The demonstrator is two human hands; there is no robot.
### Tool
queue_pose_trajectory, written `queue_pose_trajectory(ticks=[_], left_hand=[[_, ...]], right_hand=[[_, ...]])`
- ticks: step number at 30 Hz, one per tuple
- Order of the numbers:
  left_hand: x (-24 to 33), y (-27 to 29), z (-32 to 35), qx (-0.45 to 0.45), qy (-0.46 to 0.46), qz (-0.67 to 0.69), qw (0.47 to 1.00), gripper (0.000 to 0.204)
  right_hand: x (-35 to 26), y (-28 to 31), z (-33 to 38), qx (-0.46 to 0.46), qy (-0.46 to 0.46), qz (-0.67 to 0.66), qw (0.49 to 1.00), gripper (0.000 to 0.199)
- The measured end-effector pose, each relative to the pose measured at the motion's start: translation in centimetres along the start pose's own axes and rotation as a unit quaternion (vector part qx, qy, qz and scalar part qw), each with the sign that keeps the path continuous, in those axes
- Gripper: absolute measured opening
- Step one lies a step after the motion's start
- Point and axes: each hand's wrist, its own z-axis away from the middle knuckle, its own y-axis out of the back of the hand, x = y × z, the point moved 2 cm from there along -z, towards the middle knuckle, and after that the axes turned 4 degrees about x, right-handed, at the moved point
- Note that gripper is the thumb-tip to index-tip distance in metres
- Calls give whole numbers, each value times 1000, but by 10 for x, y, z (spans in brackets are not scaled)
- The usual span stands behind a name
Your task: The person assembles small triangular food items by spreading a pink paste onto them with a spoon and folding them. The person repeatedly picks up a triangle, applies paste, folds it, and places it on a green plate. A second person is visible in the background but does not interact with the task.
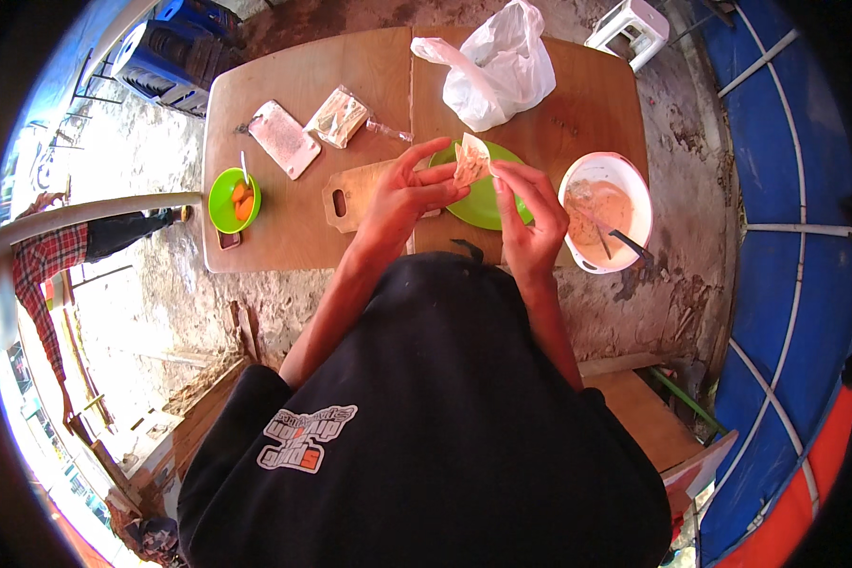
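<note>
A small, thin pale wrapper with pinkish filling (470, 163) is held up over the green plate (484, 206). My left hand (415, 189) supports its left side on the fingers, with the index finger stretched out beyond. On the other side, my right hand (532, 206) pinches the wrapper's right edge between thumb and fingers. Below my left hand lies a wooden cutting board (343, 201), partly hidden by that hand. To the right of my right hand stands a white bowl (644, 204) of pinkish paste, with a dark-handled utensil (631, 244) leaning in it.
A green bowl (220, 201) with orange pieces and a spoon stands at the table's left. Behind it lie a phone (285, 139) and a clear packet of pale sheets (339, 115). A white plastic bag (502, 71) sits at the far side. A white stool (631, 30) stands beyond the table.
</note>
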Motion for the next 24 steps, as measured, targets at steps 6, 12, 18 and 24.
queue_pose_trajectory(ticks=[6, 12, 18, 24], left_hand=[[4, -7, 0, 13, -39, -38, 998, 60], [5, -10, 2, 13, -53, -39, 998, 58], [6, -8, 2, 20, -38, -37, 998, 56], [6, -3, 3, 21, -24, -52, 998, 55]], right_hand=[[-6, -9, 1, -37, 94, 81, 992, 21], [-5, -14, 4, -47, 107, 94, 989, 21], [-7, -12, 3, -68, 127, 99, 985, 27], [-1, -4, 3, -75, 12, -28, 997, 28]])
